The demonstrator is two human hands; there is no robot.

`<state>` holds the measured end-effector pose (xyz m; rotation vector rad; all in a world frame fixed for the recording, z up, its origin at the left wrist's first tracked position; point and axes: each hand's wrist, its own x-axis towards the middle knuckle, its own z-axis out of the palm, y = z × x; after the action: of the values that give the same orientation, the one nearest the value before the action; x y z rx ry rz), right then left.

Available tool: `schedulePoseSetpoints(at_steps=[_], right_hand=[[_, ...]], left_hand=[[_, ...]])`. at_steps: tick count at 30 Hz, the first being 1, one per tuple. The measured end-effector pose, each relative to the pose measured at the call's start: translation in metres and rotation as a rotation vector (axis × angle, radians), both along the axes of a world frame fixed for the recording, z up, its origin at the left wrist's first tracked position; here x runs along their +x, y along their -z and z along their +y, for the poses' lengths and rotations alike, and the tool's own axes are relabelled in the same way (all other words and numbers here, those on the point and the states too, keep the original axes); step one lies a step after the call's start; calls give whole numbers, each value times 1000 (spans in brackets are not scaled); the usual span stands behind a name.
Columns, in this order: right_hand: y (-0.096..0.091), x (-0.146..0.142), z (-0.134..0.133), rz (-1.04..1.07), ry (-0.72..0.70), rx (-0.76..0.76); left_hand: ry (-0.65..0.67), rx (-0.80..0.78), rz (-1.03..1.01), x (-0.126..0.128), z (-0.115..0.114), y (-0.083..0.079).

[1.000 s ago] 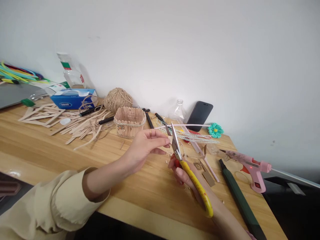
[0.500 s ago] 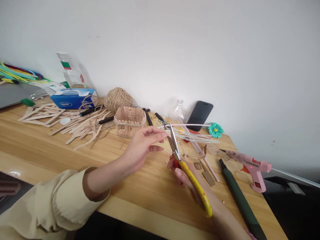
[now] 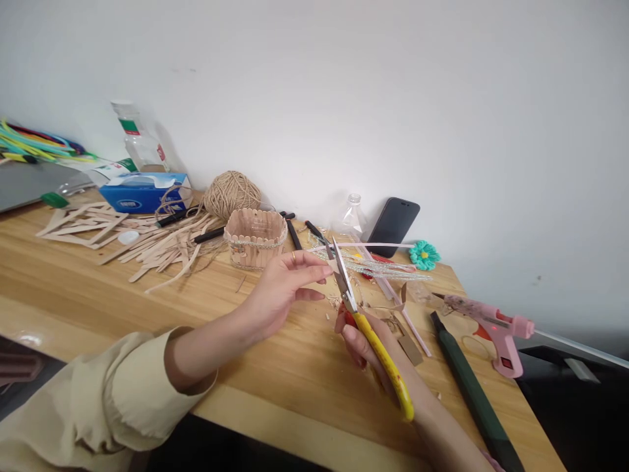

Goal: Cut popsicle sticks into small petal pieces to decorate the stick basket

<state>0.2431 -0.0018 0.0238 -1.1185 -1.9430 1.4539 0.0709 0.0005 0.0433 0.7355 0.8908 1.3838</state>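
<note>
My left hand (image 3: 284, 288) is closed in a pinch on a small pale flat piece (image 3: 334, 265), perhaps wood or card, mostly covered by the fingertips. The piece lies at the scissor blades, which are slightly parted around it. A pair of scissors (image 3: 381, 351) with yellow and red handles is gripped in my right hand (image 3: 361, 341), blades pointing up and away. Beyond my left hand stands a small basket (image 3: 255, 244) made of wooden sticks with a glittery band around it.
Wooden craft sticks (image 3: 157, 246), a twine ball (image 3: 230, 193) and a blue box (image 3: 145, 195) lie at left. Glittery strips (image 3: 388, 267), a phone (image 3: 394, 226) and a teal flower (image 3: 424, 255) are behind the scissors. A pink glue gun (image 3: 496, 324) and dark green tool (image 3: 469, 387) lie right.
Both hands have shifted slightly to the right, with the pale piece and the scissors. The scissor blades still straddle the piece, and the table things have not moved.
</note>
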Motion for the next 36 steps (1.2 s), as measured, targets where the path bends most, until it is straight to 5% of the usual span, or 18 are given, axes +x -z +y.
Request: schedulePoseSetpoints(at_steps=[36], right_hand=[[4,4,2,43,8,19]], left_hand=[[-58,75,70,1,0,-3]])
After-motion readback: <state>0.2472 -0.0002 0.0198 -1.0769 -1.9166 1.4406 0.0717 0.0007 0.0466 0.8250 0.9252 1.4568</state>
